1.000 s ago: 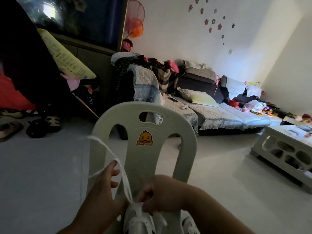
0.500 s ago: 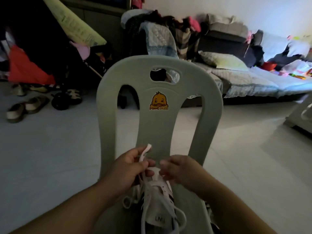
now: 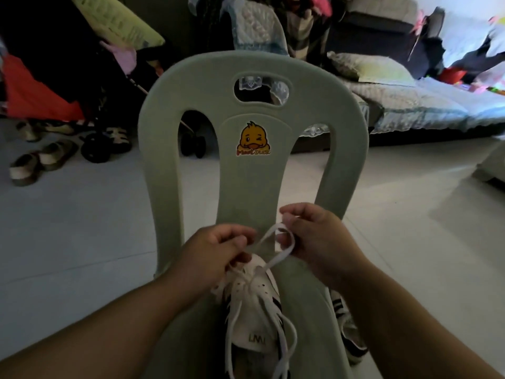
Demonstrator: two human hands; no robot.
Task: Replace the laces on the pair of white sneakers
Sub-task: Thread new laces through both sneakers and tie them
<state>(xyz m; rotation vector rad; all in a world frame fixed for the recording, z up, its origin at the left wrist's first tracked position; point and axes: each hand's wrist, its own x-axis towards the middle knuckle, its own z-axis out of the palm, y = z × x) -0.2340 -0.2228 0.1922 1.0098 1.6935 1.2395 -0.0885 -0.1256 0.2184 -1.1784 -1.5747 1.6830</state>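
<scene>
A white sneaker [image 3: 255, 310] lies on the seat of a pale plastic chair [image 3: 251, 187], its toe toward the backrest and its tongue toward me. My left hand [image 3: 216, 251] pinches one strand of the white lace [image 3: 273, 242] just above the toe. My right hand [image 3: 314, 239] pinches the other part of the lace, which forms a loop between both hands. Loose lace ends trail down along the tongue. A second sneaker [image 3: 347, 329] with dark stripes lies at the seat's right edge, partly hidden by my right forearm.
Sandals [image 3: 41, 160] and a stroller wheel [image 3: 95, 149] sit on the floor to the left. A cluttered sofa [image 3: 410, 99] with cushions fills the back right. A low white table edge [image 3: 492, 165] shows at the far right.
The camera has tilted down from the room onto the chair seat. The lace was drawn in from a long stretched strand, and my right hand now pinches it in a loop.
</scene>
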